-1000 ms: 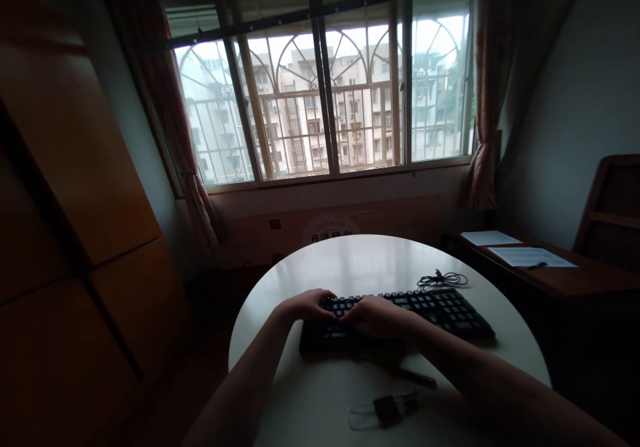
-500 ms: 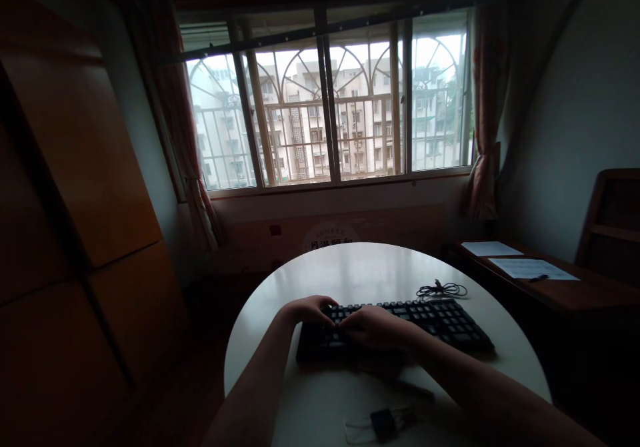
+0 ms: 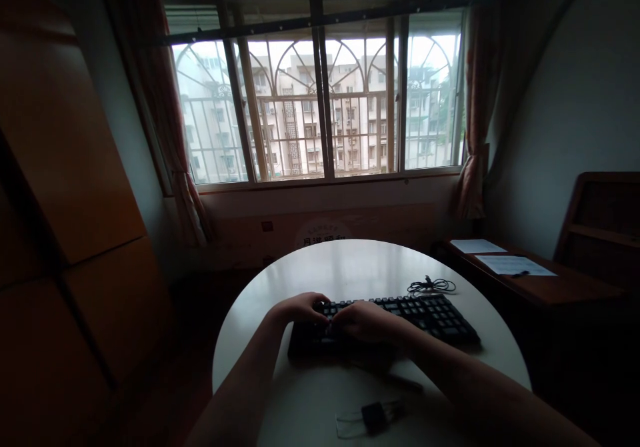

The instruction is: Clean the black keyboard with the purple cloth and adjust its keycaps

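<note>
Your left hand (image 3: 300, 308) and right hand (image 3: 367, 320) rest curled on the keyboard (image 3: 400, 317) (gripping nothing); press lightly, wrists level, cable (image 3: 431, 285) at two o'clock.

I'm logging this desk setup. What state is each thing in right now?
Keyboard: flat on the round table, both hands on its left part.
Left hand: fingers curled on keys.
Right hand: resting on keys.
Cable: coiled loosely, behind the keyboard.
Pen: lying flat, untouched.
Small dark clip: lying near table edge.
Curtains: drawn aside.
</note>
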Motion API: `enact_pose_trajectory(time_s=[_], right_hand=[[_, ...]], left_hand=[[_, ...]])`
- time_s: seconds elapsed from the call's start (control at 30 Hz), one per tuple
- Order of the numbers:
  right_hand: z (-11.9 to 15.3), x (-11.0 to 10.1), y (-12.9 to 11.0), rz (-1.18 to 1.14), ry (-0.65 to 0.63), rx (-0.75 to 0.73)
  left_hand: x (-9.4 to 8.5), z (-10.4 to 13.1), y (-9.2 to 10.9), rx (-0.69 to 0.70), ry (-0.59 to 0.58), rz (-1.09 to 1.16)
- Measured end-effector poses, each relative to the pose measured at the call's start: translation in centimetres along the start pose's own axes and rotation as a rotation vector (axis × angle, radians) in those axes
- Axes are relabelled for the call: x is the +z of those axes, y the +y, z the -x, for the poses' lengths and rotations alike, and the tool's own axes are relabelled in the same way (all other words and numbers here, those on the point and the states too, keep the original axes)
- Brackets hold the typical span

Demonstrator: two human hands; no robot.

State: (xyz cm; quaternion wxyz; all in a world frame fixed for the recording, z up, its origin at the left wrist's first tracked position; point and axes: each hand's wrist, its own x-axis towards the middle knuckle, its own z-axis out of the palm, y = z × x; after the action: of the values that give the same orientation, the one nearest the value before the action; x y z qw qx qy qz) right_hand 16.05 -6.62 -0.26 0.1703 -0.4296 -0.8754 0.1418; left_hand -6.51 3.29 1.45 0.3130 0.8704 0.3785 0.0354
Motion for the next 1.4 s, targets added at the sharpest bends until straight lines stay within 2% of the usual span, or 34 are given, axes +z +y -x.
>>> enact_pose_trajectory(time_s=[0.47,0.93,1.13,1.4], right_hand=[[0.24,0.01,0.11,0.056,0.008,-0.031],[0.32,-0.37,-0.33,0.092,-0.011,-0.038],[0.20,-0.43,-0.07,0.036,-0.049,-0.012],[0.25,-0.23,-0.07,0.063,-0.031,-0.027]], left_hand=[[0.21,-0.37,-0.41,-0.014,-0.003,0.033],[0.08,-0.09,0.24,-0.036,-0.015,0.030],[0.06,-0.13,0.03,-0.045,-0.003,0.003],[0.18,-0.33,-0.33,-0.031,-0.007,0.019]])
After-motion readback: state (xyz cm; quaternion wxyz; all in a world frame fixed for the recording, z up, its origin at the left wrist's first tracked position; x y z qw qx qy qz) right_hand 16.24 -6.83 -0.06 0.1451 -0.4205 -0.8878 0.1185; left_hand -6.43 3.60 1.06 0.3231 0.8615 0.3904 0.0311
